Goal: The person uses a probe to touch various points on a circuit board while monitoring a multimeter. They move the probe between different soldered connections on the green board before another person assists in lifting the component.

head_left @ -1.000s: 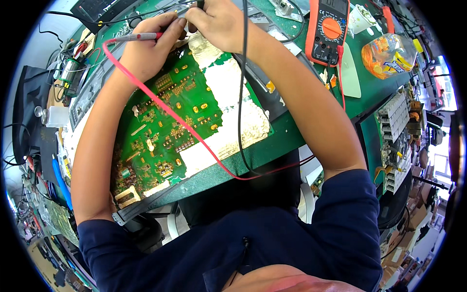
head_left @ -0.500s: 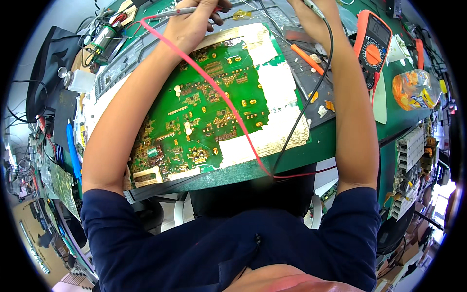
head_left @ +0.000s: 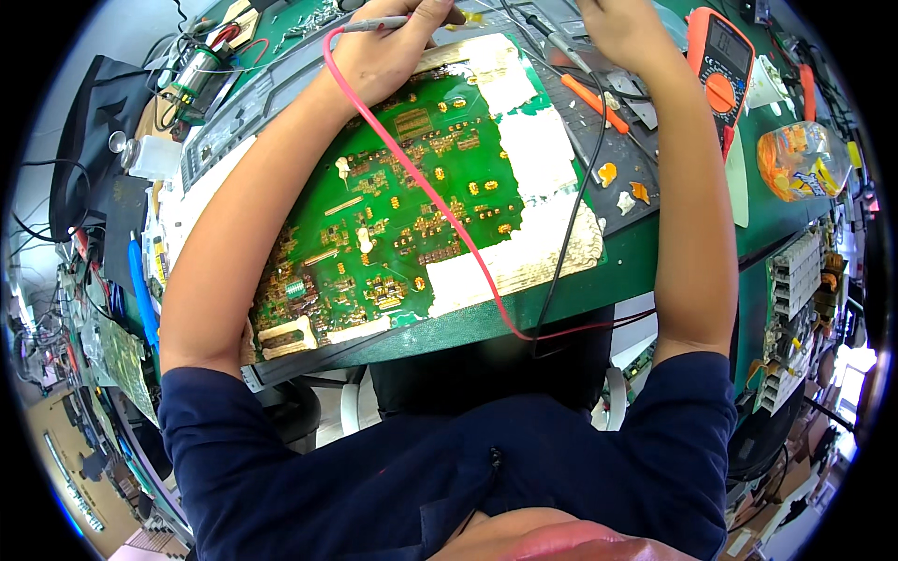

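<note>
Probe (head_left: 374,24) in left grip (head_left: 388,61); circuit board (head_left: 402,210) alongside

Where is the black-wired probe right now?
In the head view, near the top edge right of centre: the black-wired probe lies just left of the right hand, above the orange-handled tool.

The top edge crops the right hand (head_left: 625,37) at its fingers. At the left hand (head_left: 388,61), the red-lead test probe (head_left: 374,24) has its tip hidden. Beside the right hand, the multimeter display (head_left: 726,40) is too small to read.
</note>
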Motion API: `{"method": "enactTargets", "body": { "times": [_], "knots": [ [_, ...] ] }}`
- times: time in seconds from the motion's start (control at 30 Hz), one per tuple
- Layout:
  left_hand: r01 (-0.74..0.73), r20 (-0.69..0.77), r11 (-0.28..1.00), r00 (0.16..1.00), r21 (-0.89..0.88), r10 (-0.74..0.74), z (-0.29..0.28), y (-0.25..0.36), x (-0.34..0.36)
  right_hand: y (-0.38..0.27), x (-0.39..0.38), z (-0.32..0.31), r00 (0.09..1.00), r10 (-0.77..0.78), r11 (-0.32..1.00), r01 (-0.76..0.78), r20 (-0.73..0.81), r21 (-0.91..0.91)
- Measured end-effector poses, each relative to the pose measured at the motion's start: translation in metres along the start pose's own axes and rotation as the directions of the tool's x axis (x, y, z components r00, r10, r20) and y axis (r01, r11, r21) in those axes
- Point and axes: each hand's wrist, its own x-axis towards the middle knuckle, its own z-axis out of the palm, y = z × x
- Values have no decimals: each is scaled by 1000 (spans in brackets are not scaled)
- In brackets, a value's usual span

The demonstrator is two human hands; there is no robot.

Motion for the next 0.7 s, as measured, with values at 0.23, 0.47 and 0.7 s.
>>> {"method": "enactTargets", "body": {
  "times": [0.23,0.47,0.7],
  "knots": [
    [68,-158,989,983,-132,-88,10,-8,4,-70,-15,-45,872,176,977,-212,457,28],
    [85,-119,988,988,-127,-100,0,8,-7,-68,-20,-26,674,285,957,-158,681,-245],
    [-64,36,993,997,-100,68,-3,7,-3,-79,-24,-15,741,333,918,-111,584,-382]
  ]
}}
